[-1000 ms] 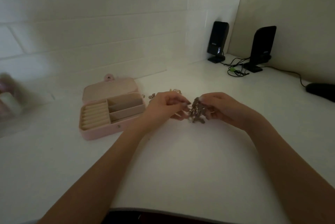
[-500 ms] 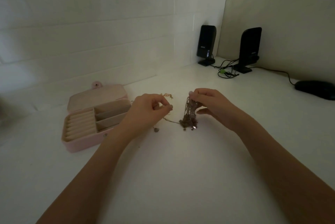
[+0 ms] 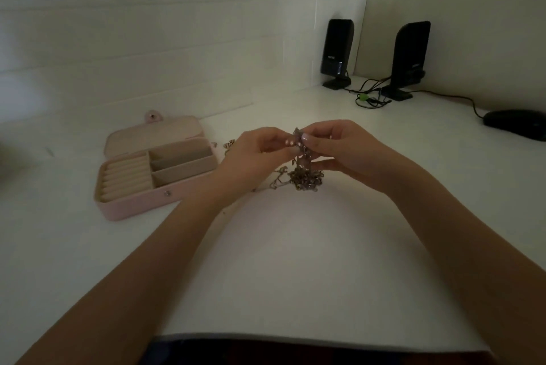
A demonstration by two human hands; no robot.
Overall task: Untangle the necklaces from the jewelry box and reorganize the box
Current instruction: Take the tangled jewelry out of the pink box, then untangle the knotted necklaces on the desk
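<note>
Fingers of your left hand (image 3: 260, 152) and right hand (image 3: 339, 149) pinch the necklace tangle (image 3: 304, 178), apparently to tease strands apart.

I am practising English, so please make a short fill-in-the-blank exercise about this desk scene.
1. Both hands pinch a tangled clump of ____ above the table.
2. The pink jewelry box lies with its lid ____.
3. The box is beside the ____ hand, not the right hand.
4. Two black ____ stand at the back.

Missing words: necklaces; open; left; speakers
</note>
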